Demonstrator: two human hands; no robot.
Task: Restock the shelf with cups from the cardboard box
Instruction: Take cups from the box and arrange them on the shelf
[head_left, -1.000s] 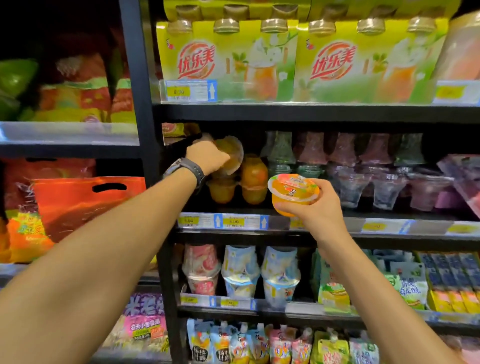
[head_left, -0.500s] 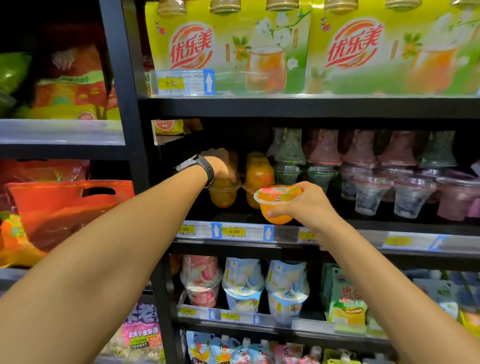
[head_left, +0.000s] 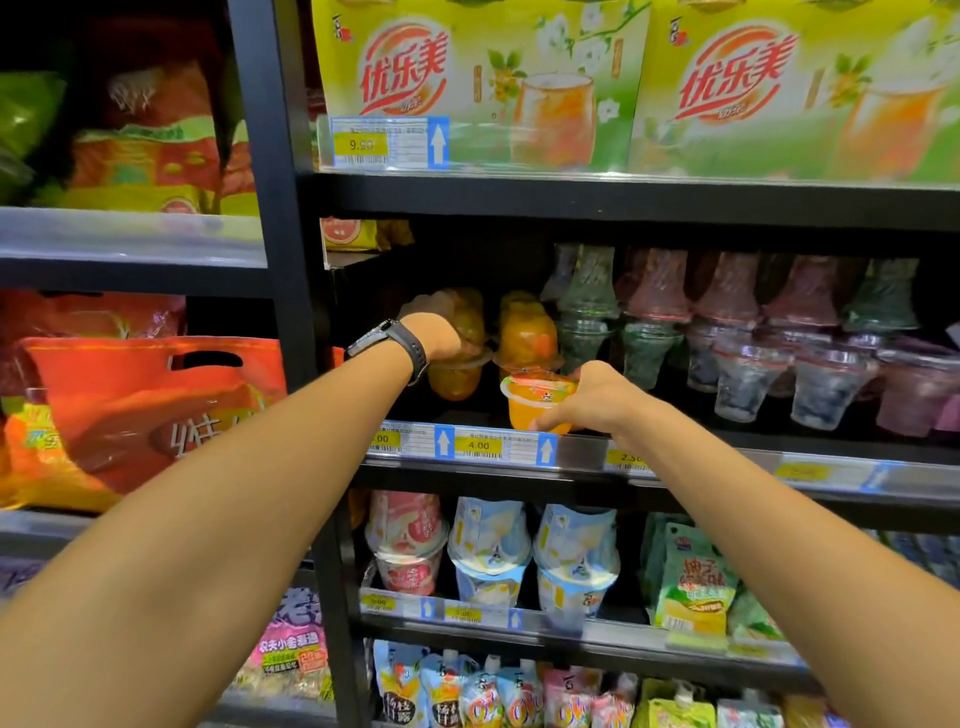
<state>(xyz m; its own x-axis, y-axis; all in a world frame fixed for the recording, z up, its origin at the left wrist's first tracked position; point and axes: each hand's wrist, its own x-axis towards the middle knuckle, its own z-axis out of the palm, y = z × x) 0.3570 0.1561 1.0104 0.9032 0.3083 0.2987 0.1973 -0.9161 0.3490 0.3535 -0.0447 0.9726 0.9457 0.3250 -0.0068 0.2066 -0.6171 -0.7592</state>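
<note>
My right hand (head_left: 592, 402) grips an orange jelly cup (head_left: 537, 402) with a printed foil lid, its base at the front edge of the middle shelf (head_left: 727, 462). Further back on that shelf, my left hand (head_left: 434, 335), a black watch on its wrist, is curled over an inverted orange cup (head_left: 470, 322) stacked on an upright one (head_left: 457, 379). Just right of it stands a second stack of orange cups (head_left: 527, 332). The cardboard box is out of view.
Clear dessert cups in green and pink (head_left: 727, 332) fill the shelf's right side. Yellow-green drink packs (head_left: 478, 88) sit on the shelf above, pouch cups (head_left: 491, 551) below. Orange snack bags (head_left: 150, 410) hang in the left bay beyond a black upright (head_left: 275, 208).
My right hand brought the orange cup down and forward to the shelf's front edge. My left hand pushed deeper and set its inverted cup on the left stack.
</note>
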